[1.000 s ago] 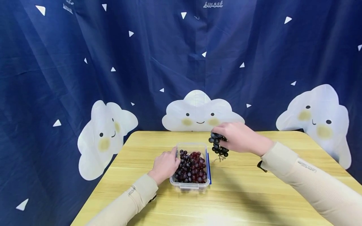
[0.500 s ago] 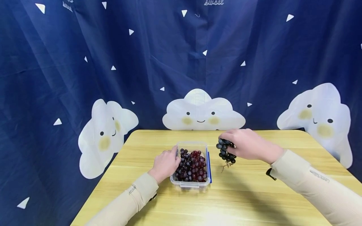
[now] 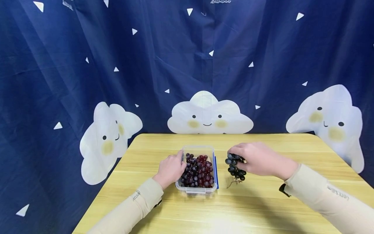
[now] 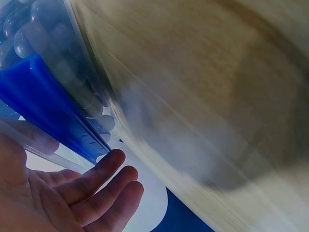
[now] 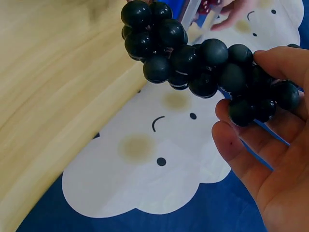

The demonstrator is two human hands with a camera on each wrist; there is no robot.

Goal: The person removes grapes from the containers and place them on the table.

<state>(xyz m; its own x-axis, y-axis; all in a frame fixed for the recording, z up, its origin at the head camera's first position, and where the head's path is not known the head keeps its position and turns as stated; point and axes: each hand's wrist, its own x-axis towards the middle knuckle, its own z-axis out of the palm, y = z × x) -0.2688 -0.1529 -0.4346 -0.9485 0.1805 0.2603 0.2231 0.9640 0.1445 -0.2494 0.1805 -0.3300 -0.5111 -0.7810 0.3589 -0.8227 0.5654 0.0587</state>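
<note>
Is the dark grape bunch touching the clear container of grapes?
Apart. In the head view, bare table shows between the grape bunch, held by the right hand, and the container.

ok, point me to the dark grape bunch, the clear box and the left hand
dark grape bunch [image 3: 235, 166], head view, on the berries showing below the fingers
clear box [image 3: 196, 192], head view, on its near wall
left hand [image 3: 170, 169], head view, on the back of the hand

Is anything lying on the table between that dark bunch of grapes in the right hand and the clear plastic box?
Nothing visible: only bare wooden table separates the black grape bunch, gripped by the right hand, from the clear plastic box.
</note>
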